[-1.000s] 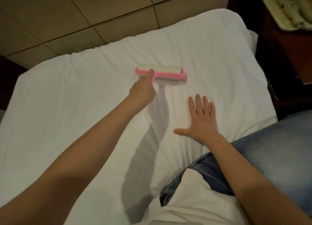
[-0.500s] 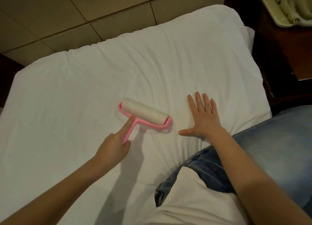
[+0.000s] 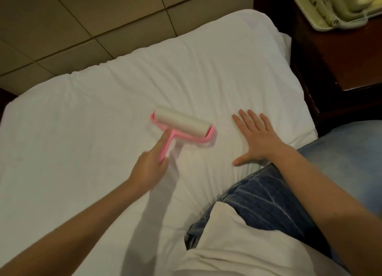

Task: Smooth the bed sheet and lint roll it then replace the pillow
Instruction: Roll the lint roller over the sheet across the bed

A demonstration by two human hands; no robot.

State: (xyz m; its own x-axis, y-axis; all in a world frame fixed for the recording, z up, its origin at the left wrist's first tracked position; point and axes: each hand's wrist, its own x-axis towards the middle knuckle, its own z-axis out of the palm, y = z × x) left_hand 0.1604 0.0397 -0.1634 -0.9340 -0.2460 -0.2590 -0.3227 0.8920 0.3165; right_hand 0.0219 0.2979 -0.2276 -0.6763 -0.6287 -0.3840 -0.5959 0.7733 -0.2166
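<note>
A white bed sheet point(image 3: 86, 143) covers the mattress and fills most of the view, with light wrinkles near its far edge and by my knee. My left hand point(image 3: 149, 167) grips the pink handle of a lint roller point(image 3: 182, 124), whose white roll lies on the sheet at the middle. The index finger runs along the handle. My right hand point(image 3: 255, 138) lies flat on the sheet, fingers spread, just right of the roller. No pillow is in view.
A dark wooden nightstand point(image 3: 339, 54) stands at the right of the bed with a pale green tray point(image 3: 332, 6) on it. Beige floor tiles point(image 3: 86, 21) lie beyond the far edge. My knee in blue jeans point(image 3: 268, 203) rests on the sheet's near right.
The left hand pulled the roller from the far part of the sheet back toward me, then slid it a little away again. The right hand stayed flat in place.
</note>
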